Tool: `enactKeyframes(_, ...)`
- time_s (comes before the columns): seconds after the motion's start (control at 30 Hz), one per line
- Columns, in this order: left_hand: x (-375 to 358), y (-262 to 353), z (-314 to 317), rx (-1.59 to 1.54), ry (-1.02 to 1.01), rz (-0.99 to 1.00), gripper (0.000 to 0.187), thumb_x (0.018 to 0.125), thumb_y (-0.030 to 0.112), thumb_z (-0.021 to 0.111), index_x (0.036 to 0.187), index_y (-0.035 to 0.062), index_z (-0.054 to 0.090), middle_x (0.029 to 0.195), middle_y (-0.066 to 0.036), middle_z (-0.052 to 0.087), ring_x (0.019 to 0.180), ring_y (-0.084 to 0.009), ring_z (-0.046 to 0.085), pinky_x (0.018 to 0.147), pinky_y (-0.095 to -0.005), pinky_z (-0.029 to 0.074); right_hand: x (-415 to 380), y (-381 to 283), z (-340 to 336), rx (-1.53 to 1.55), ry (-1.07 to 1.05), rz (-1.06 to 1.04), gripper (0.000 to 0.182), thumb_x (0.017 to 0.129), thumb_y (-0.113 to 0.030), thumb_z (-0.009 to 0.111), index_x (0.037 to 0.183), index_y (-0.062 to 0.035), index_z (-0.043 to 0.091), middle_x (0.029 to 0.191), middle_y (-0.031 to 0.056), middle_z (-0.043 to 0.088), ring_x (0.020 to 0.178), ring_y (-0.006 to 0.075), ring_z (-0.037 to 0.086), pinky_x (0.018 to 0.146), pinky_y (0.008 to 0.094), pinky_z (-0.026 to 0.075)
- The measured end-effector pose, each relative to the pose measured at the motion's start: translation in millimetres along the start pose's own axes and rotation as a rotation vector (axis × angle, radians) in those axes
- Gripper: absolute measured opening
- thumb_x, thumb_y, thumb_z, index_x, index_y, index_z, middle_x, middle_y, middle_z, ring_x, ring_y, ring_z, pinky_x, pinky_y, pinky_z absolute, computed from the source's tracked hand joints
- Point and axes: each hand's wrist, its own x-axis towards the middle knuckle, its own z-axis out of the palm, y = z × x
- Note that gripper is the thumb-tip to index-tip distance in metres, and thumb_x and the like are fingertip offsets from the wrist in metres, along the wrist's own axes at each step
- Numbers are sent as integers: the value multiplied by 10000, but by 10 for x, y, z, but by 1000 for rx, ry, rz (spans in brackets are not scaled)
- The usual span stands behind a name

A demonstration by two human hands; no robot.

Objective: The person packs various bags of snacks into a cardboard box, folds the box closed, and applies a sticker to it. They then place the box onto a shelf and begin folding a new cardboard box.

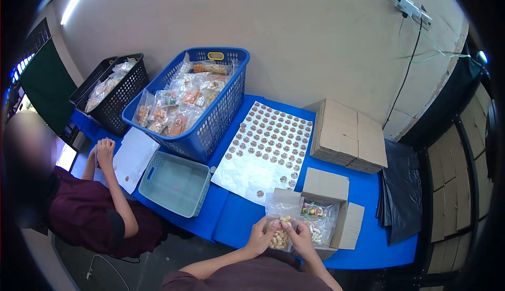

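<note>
My left hand point(260, 238) and my right hand point(301, 242) pinch a clear plastic pouch point(281, 242) from both sides, thumbs on its front. Pale tan, nut-like pieces fill its lower part, and its upper part is see-through and flat. Just behind and to the right, an open cardboard box point(351, 227) stands with its flaps folded out. Inside it lie a pouch of multicoloured sweets point(314, 210) and a pouch of white pieces point(316, 233). My fingers behind the pouch are partly hidden.
A sheet of round stickers point(239, 175) lies on the blue table point(363, 257). Flattened cartons point(342, 133) and black plastic bags point(402, 191) are at right. A blue basket point(202, 143) of pouches, a green tray point(173, 207) and a black crate point(126, 96) stand left, near a seated co-worker point(89, 212).
</note>
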Motion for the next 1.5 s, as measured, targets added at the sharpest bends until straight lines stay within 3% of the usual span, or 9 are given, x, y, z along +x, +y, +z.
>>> enactKeyframes(0.2,-5,208,90,195,-169,73,420,872,210,688,1192,-2,518,1044,-113,635,951,-143,608,813,-298,501,39,176,-201,71,87,125,275,966,-256,559,992,-1,659,897,22,654,811,66,561,720,239,451)
enactKeyframes(0.33,-19,247,128,246,-300,25,477,823,131,729,1227,23,499,1084,-94,602,991,-142,590,856,-293,493,120,69,-145,259,415,-138,187,940,-191,605,956,-16,669,1068,50,620,968,108,548,848,258,428)
enactKeyframes(0.67,270,182,-166,-147,-300,5,96,898,63,635,979,13,649,899,-39,651,891,-114,608,809,-261,484,-68,30,-84,22,83,-191,144,910,-84,610,1014,-13,679,1116,79,539,1077,165,519,926,292,409)
enactKeyframes(0.87,344,177,-365,7,-503,-47,353,1006,240,466,1228,-11,580,1152,-97,640,1083,-181,581,972,-330,428,-33,-16,-250,-78,-24,-181,269,972,-200,526,1061,9,669,1082,96,610,1024,154,549,901,298,428)
enactKeyframes(1.0,351,304,-322,-52,-362,-2,499,993,309,482,1383,7,401,1356,-138,497,1212,-219,500,1033,-369,382,-40,-83,-243,117,226,-62,317,990,-226,501,1097,34,647,1104,91,633,970,154,583,903,299,431)
enactKeyframes(1.07,342,385,-300,-25,-342,87,583,980,345,501,1429,13,332,1419,-154,435,1268,-243,458,1059,-390,357,-44,-172,-231,-13,427,-312,323,989,-229,503,1120,33,641,1114,98,624,1020,159,571,934,306,421)
enactKeyframes(1.27,184,257,-83,220,-441,273,858,827,368,718,1463,21,257,1456,-186,363,1358,-287,351,1104,-423,283,-92,-391,39,-470,77,-454,449,864,-207,659,1280,-67,562,1271,148,456,1172,273,454,991,374,378)
enactKeyframes(1.37,167,331,-79,219,-357,192,590,872,303,679,1333,11,454,1260,-147,568,1157,-236,549,1089,-385,305,-78,-381,145,-213,472,-407,443,793,-198,746,1187,-72,586,1348,164,349,1200,296,421,1017,398,361)
enactKeyframes(1.5,138,349,-59,201,-318,120,298,970,215,538,1167,-2,593,1016,-93,693,965,-187,644,1070,-355,326,0,-242,-148,-279,144,-322,325,817,-198,731,1083,-34,642,1332,149,467,1268,257,415,1038,409,348)
